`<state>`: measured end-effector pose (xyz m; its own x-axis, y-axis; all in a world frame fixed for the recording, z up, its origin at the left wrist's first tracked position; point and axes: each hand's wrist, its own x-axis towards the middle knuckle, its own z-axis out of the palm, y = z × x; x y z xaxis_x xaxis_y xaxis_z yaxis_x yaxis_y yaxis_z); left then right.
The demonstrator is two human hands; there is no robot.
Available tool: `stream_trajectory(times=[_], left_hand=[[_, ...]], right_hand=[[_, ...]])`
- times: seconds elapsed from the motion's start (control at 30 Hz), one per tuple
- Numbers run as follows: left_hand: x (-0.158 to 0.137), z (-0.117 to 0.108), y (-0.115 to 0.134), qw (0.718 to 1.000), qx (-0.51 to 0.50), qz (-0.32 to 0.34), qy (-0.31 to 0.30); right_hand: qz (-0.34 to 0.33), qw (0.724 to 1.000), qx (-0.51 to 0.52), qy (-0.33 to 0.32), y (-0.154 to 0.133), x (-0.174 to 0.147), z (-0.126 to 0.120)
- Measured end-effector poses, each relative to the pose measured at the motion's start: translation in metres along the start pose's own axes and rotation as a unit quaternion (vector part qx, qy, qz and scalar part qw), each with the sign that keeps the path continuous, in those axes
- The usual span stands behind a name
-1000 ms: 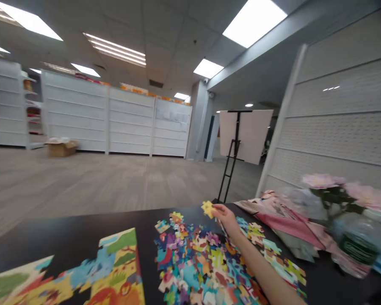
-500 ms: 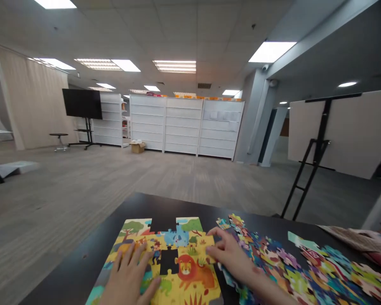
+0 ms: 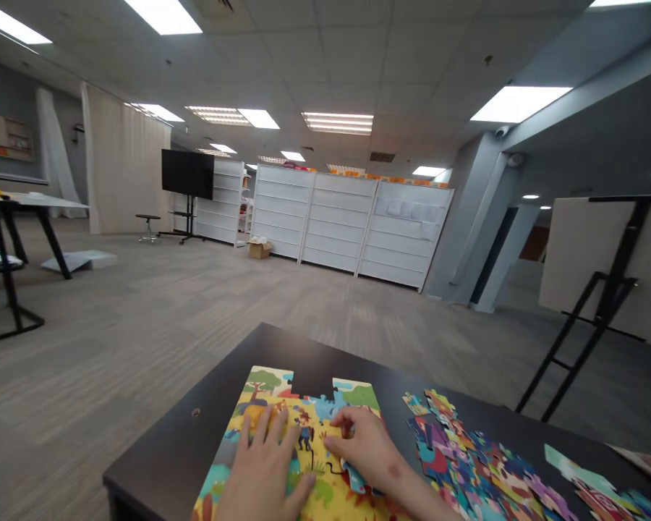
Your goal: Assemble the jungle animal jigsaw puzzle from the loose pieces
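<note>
A yellow animal jigsaw puzzle (image 3: 358,394) lies part-assembled on the black table (image 3: 239,362), with a notch in its far edge. My left hand (image 3: 268,463) rests flat on its left side, fingers spread. Over the middle, my right hand (image 3: 363,449) has thumb and forefinger bent together at a yellow puzzle piece (image 3: 321,456), in the spot beside the small figure in blue. Dark seams show around that piece, so it does not look fully flush. Beneath my right hand a blue piece (image 3: 355,479) shows; whether it is held is unclear. The lion is mostly covered.
Many loose, colourful puzzle pieces (image 3: 477,456) lie in a heap to the right, with a pale green one (image 3: 561,459) farther over. Cloth (image 3: 640,463) lies at the far right. The table's left edge is close by. An easel-like stand (image 3: 591,325) stands beyond.
My right hand has moved left from the puzzle's right edge to its middle. A yellow piece now covers the dark central gap. The head view has turned left; my left hand stays on the puzzle.
</note>
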<state>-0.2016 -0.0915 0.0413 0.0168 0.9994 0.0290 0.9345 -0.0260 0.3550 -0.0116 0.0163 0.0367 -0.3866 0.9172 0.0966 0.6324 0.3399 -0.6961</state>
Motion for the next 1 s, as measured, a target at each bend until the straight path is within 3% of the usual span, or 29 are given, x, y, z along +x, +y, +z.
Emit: stream_trajectory(times=[0.2, 0.33, 0.53, 0.7, 0.8, 0.9, 1.0], left_hand=[[0.001, -0.002, -0.002, 0.999, -0.026, 0.042, -0.013], [0.003, 0.001, -0.009, 0.997, -0.026, 0.075, -0.016], [0.011, 0.013, -0.011, 0.997, -0.009, 0.072, -0.005], [0.018, 0.018, -0.003, 0.994, 0.000, 0.082, 0.079], [0.027, 0.027, 0.007, 0.984, -0.110, 0.118, 0.080], [0.037, 0.044, 0.024, 0.946, -0.303, 0.114, 0.032], [0.050, 0.054, 0.039, 0.918, -0.382, 0.109, -0.008]], right_hand=[[-0.016, 0.997, -0.073, 0.006, -0.013, -0.007, -0.001], [-0.025, 0.998, -0.053, 0.024, -0.014, -0.013, -0.005], [-0.005, 0.996, 0.082, 0.027, 0.020, -0.025, -0.047], [0.023, 0.969, 0.244, -0.013, 0.048, -0.043, -0.059], [0.029, 0.950, 0.310, -0.019, 0.054, -0.049, -0.048], [0.034, 0.939, 0.341, -0.012, 0.058, -0.049, -0.035], [0.037, 0.931, 0.363, -0.011, 0.058, -0.048, -0.029]])
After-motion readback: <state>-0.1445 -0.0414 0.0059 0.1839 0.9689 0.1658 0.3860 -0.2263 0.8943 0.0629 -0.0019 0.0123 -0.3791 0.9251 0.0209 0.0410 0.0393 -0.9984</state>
